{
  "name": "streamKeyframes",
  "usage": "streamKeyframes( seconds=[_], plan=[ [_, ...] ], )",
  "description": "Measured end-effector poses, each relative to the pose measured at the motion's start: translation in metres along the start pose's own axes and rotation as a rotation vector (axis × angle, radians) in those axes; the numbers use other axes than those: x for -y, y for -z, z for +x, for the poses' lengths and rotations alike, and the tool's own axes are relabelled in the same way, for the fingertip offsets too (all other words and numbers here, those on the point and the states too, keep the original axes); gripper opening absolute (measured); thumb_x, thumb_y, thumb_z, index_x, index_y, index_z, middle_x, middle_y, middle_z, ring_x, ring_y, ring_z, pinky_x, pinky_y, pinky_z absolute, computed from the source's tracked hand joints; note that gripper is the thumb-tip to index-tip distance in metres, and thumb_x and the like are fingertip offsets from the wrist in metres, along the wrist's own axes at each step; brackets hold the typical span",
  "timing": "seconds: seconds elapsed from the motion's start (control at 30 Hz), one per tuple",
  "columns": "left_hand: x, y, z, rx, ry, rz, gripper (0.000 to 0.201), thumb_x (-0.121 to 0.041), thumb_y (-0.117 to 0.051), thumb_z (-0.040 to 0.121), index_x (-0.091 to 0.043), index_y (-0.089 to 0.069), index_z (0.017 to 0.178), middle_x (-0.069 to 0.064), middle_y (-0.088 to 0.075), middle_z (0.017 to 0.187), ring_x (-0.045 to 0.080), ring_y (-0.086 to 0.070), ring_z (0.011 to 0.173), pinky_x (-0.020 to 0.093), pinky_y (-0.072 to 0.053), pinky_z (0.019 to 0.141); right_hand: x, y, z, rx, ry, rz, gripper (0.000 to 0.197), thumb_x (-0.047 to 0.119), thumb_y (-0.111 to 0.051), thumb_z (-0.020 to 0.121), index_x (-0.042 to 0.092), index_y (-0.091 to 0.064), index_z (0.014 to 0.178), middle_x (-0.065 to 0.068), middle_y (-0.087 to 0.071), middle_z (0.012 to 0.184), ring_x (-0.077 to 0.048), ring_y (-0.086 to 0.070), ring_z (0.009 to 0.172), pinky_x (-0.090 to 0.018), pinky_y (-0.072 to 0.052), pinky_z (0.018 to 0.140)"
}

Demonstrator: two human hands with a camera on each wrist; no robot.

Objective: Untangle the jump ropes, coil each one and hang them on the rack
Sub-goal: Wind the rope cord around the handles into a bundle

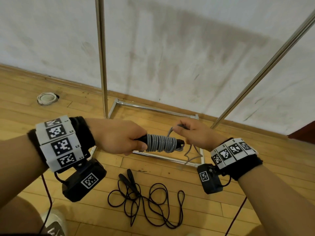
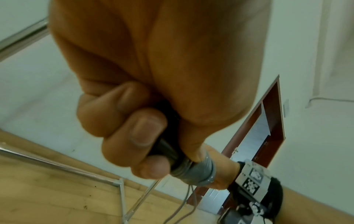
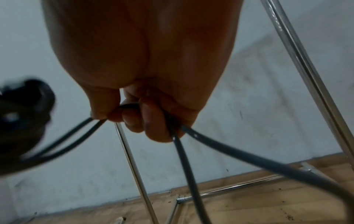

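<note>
**Grey rope nearly wound, black rope on the floor**

We see a wood floor (image 1: 170, 225) meeting a scuffed white wall (image 1: 170, 48), w/ a chrome rack (image 1: 102, 57) standing in front of it; its base rails lie on the boards. Our left hand (image 1: 117, 136) is wrapped tight round the black handles (image 1: 142, 139) of the grey rope (image 1: 160, 143), thumb pressed near the coils (the left wrist view shows fingers curled fully round). The rope is wound in close turns along the handles, held level approx. mid-air between both hands. Our right hand (image 1: 196, 133) pinches the loose end of that rope, fingers curled; slack loops hang below it. The black rope (image 1: 146, 201) lies uncoiled on the floor just under our hands, its two handles side by side. A white ring (image 1: 46, 98) sits by the wall, far left.
</note>
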State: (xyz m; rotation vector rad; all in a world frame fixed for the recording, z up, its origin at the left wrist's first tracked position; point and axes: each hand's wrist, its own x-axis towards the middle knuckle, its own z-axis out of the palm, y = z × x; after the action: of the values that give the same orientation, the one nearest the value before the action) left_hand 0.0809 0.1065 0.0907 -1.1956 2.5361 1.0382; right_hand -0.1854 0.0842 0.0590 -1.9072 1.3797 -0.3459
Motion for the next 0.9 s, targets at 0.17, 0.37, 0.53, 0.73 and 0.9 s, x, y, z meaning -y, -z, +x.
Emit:
streamKeyframes(
  seconds=[0.17, 0.37, 0.53, 0.73, 0.9],
  plan=[
    [0.003, -0.005, 0.009, 0.007, 0.045, 0.103, 0.02, -0.044, -0.045, 0.102, -0.03, -0.05, 0.087, -0.004, -0.062, 0.076, 0.009, -0.055, 0.063, 0.03, -0.052, 0.064, 0.017, 0.0, -0.002, -0.058, -0.021, 0.289, 0.037, 0.035, -0.044, 0.103, 0.013, -0.062, 0.079, 0.005, -0.053, 0.065, -0.004, -0.041, 0.055, -0.018, -0.036, 0.051],
    [0.007, 0.002, 0.017, -0.155, 0.126, 0.195, 0.02, -0.04, -0.044, 0.103, -0.03, -0.047, 0.086, -0.004, -0.059, 0.081, 0.009, -0.054, 0.063, 0.022, -0.04, 0.056, 0.03, -0.001, -0.004, -0.171, -0.02, 0.347, 0.031, 0.022, -0.057, 0.098, 0.002, -0.066, 0.076, 0.006, -0.052, 0.052, -0.008, -0.038, 0.046, -0.02, -0.033, 0.048],
    [0.008, 0.005, 0.02, -0.281, 0.163, 0.192, 0.016, -0.037, -0.045, 0.103, -0.027, -0.049, 0.092, -0.005, -0.059, 0.08, 0.009, -0.055, 0.065, 0.022, -0.04, 0.055, 0.036, -0.001, -0.009, -0.131, -0.01, 0.509, 0.018, 0.01, -0.054, 0.099, 0.005, -0.061, 0.083, 0.0, -0.055, 0.058, -0.009, -0.038, 0.046, -0.023, -0.03, 0.047],
    [0.01, 0.011, 0.017, -0.49, 0.119, 0.099, 0.018, -0.034, -0.045, 0.103, -0.024, -0.051, 0.088, -0.003, -0.059, 0.075, 0.01, -0.053, 0.058, 0.018, -0.036, 0.049, 0.032, -0.007, -0.013, -0.096, 0.096, 0.693, 0.022, -0.006, -0.048, 0.097, 0.005, -0.066, 0.102, -0.007, -0.07, 0.081, -0.013, -0.057, 0.069, -0.023, -0.046, 0.063],
    [0.004, 0.012, 0.011, -0.515, 0.003, -0.128, 0.02, -0.029, -0.047, 0.102, -0.027, -0.055, 0.084, -0.002, -0.062, 0.068, 0.004, -0.053, 0.05, 0.013, -0.042, 0.047, 0.027, -0.017, -0.013, -0.139, 0.047, 0.674, 0.021, 0.022, -0.058, 0.094, 0.005, -0.07, 0.094, -0.008, -0.07, 0.076, -0.012, -0.057, 0.062, -0.023, -0.046, 0.057]
  ],
)
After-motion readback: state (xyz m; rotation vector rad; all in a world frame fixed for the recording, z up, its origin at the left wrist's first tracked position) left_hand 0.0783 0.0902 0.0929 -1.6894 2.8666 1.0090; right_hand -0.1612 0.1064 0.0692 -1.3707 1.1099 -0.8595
